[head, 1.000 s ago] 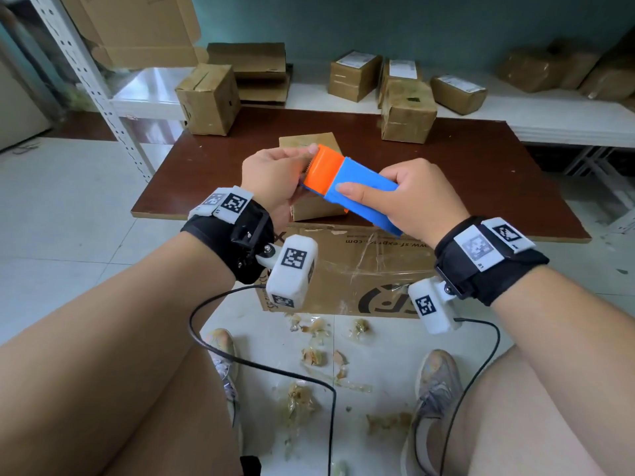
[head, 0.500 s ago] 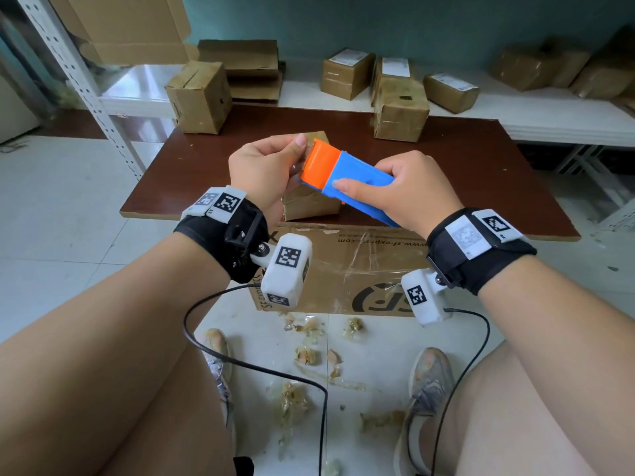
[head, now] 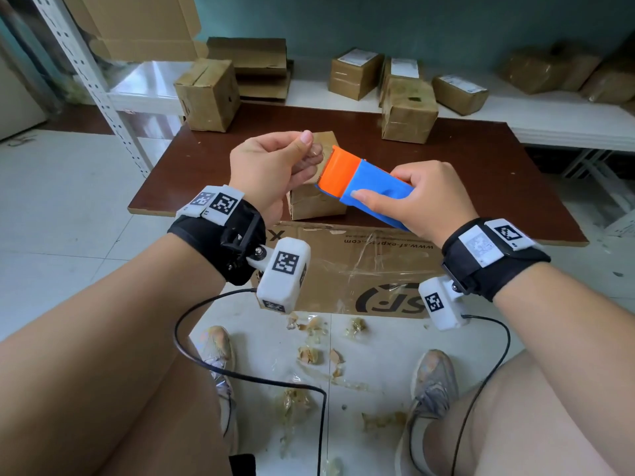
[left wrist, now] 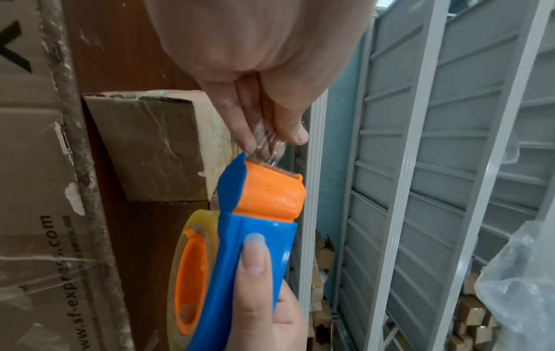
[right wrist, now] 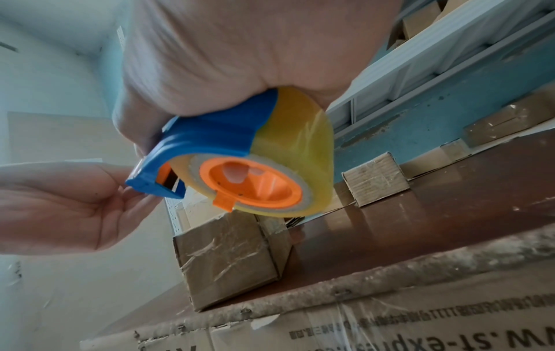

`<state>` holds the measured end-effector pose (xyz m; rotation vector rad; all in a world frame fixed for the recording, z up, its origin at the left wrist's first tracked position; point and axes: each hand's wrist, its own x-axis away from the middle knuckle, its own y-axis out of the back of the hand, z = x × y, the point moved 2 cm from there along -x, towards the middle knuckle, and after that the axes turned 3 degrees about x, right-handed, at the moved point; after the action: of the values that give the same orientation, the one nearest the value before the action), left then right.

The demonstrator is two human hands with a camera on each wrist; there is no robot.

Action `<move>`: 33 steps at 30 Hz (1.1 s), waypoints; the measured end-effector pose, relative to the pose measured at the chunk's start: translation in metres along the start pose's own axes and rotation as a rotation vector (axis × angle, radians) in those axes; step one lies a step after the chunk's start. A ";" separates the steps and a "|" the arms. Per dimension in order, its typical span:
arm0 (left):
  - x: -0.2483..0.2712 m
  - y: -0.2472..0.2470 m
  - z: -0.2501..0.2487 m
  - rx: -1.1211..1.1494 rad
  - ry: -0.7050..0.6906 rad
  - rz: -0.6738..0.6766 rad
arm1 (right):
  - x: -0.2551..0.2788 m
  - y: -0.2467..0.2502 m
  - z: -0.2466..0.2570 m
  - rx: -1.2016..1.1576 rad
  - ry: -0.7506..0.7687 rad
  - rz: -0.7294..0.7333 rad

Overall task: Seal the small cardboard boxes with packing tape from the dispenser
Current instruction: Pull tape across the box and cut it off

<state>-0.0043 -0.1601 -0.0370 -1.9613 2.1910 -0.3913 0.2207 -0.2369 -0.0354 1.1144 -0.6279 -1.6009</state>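
My right hand (head: pixel 422 197) grips a blue and orange tape dispenser (head: pixel 360 182) held in the air above the brown table's (head: pixel 481 159) front edge. Its clear tape roll (right wrist: pixel 294 154) shows in the right wrist view. My left hand (head: pixel 285 159) pinches the free end of the clear tape (left wrist: pixel 265 140) between thumb and fingers, just beyond the dispenser's orange toothed end (left wrist: pixel 270 190). A small cardboard box (head: pixel 316 201) wrapped in old tape sits on the table right under both hands, partly hidden by them.
Two more small boxes (head: pixel 208 94) (head: pixel 409 111) stand at the back of the table. Several labelled boxes (head: pixel 355 75) lie on the white shelf behind. A big flattened carton (head: pixel 360 269) leans against the table front. Tape scraps (head: pixel 316 352) litter the floor by my shoes.
My left hand has drawn slightly away from the dispenser's orange end, pulling the tape end out. The dispenser has tilted lower and shifted a little right in my right hand.
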 end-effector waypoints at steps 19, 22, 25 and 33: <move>0.013 0.011 -0.003 0.006 -0.042 -0.005 | 0.009 0.015 -0.014 -0.041 0.047 0.026; 0.015 0.010 -0.005 0.006 -0.050 -0.002 | 0.009 0.019 -0.015 -0.071 0.045 0.030; 0.015 0.007 -0.005 0.017 -0.048 -0.003 | 0.009 0.022 -0.018 -0.093 0.023 0.033; 0.000 -0.008 -0.010 0.037 -0.084 0.004 | 0.017 0.015 -0.009 -0.844 -0.419 0.111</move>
<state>0.0006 -0.1601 -0.0254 -1.9176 2.1209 -0.3396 0.2348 -0.2560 -0.0325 0.1223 -0.2090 -1.7523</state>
